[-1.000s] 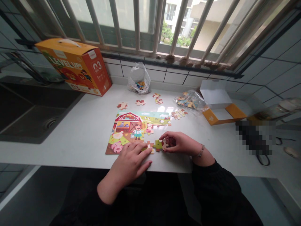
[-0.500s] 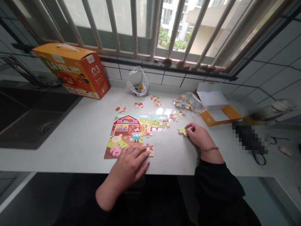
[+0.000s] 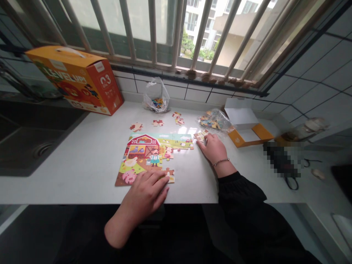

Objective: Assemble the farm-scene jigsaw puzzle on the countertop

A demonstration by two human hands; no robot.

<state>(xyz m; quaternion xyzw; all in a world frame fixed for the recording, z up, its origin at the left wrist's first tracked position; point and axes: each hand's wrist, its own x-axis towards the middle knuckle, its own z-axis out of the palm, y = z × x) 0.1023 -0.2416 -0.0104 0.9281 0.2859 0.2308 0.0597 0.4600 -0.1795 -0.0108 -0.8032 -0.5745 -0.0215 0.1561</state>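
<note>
Head view, and the left hand lies palm down over the puzzle's lower edge, fingers loosely spread, gripping nothing; that light weight probably keeps the joined part from sliding. The puzzle sits flat on the counter, right in front of the person, handy for both hands. Over at its upper right, the right hand has its fingers curled down at the brown-and-white pieces; whether they pinch one, I cannot tell. Loose cow pieces lie spread beyond the puzzle, likely to be easy to see. And the change: half a second ago those right fingers had a yellow-green piece, out by itself; now it's out of sight, the left hand unmoved.
</note>
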